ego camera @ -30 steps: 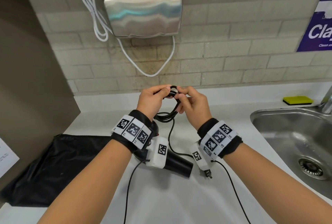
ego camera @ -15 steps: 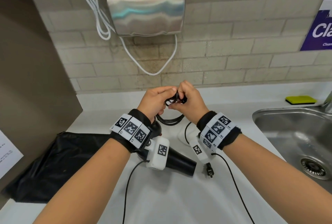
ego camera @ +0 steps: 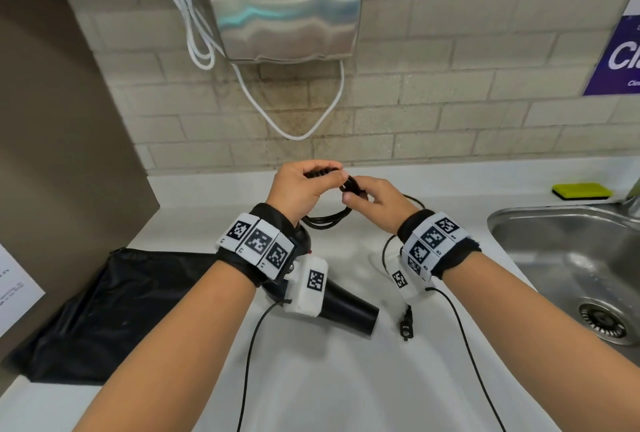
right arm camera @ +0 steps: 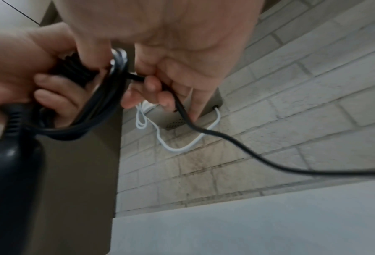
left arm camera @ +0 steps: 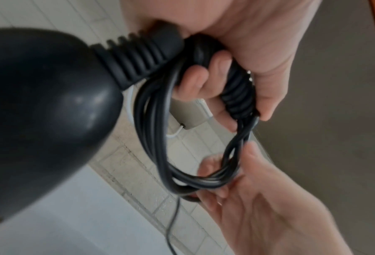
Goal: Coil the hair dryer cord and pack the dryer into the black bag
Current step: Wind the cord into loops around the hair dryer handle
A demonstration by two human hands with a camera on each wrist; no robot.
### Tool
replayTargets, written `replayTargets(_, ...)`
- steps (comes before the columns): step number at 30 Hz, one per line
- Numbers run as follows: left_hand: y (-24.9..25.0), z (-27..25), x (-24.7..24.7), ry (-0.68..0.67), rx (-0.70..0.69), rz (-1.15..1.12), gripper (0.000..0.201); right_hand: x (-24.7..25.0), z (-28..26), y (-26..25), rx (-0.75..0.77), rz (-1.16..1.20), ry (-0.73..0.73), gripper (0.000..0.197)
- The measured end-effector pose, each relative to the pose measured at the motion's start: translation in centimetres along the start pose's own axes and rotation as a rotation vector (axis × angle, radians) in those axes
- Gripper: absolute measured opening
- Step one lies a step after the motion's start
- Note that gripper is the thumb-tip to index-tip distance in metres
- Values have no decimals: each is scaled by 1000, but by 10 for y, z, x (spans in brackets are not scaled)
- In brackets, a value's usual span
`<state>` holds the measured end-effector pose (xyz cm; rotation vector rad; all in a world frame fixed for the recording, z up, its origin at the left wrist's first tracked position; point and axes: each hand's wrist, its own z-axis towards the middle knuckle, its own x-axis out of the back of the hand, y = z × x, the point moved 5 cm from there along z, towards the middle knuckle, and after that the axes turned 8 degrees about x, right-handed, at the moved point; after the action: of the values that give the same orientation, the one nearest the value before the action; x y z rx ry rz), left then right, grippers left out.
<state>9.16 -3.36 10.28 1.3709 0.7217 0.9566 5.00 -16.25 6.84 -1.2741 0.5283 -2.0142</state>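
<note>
The left hand [ego camera: 299, 189] is curled round the gathered cord coil [left arm camera: 182, 155]; the right hand [ego camera: 374, 201] pinches the free cord run. The cord looks springy and likely to unwind, so hold it where the loops cross. The hair dryer [ego camera: 346, 310] lies on the worktop [ego camera: 329, 379] beside the black bag [ego camera: 114, 310]. Only the head view shows the plug [ego camera: 407, 326]; the wrist views show finger wrap.

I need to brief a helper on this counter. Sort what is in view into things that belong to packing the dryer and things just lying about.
Belongs to the job:
- cord, loops gripped by the left hand, loose strand pinched by the right hand
- plug, lying on the counter
- hair dryer
- black bag, lying flat

Just lying about:
- wall hand dryer
- sponge
- sink
- purple sign
</note>
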Motion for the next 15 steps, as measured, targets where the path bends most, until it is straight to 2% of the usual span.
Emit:
replayTargets(3, 1, 2, 4, 49, 21, -76, 19, 10, -1, 3, -2, 25, 23, 21)
replayTargets(6, 2, -2, -1, 58, 26, -110, 17, 20, 6, 6, 24, -128, 115, 23)
replayTargets(12, -4, 4, -6, 53, -25, 115, 5, 29, 18, -2, 85, -187, 307, 18)
replayTargets(15, -9, 7, -3, 87, -19, 193, 8, 30, 17, -13, 143, -202, 384, 20)
